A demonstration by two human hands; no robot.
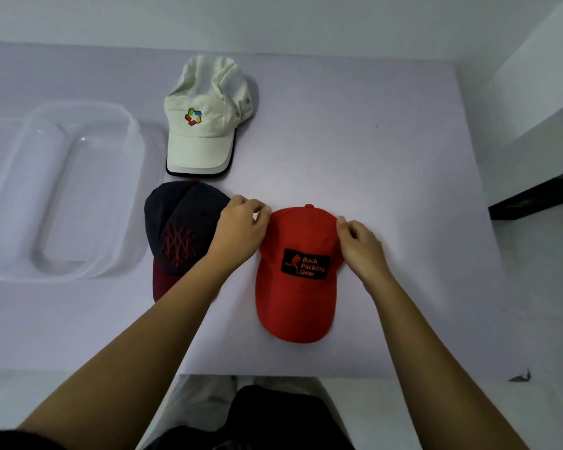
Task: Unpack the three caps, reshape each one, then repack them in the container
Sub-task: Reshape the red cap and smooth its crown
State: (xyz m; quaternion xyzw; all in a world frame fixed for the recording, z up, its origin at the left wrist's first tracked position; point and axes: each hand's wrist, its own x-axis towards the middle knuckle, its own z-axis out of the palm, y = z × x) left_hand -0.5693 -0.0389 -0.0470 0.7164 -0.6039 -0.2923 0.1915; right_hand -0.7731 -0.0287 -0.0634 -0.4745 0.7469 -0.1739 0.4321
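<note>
Three caps lie on the white table [387, 157]. A red cap [296, 303] with a black "Back Packing Gear" patch sits in front of me, brim toward me. My left hand [241, 228] pinches the left side of its crown. My right hand [361, 245] pinches the right side. A dark navy cap [176, 235] with red stitching and a maroon brim lies to the left, partly under my left wrist. A cream cap [202, 125] with a coloured logo rests farther back. The clear plastic container [10, 190] stands at the left with nothing in it.
A clear lid [153, 151] seems to lie under or beside the container. The table's front edge runs just before my lap. A white wall and a dark object [533, 196] sit past the right edge.
</note>
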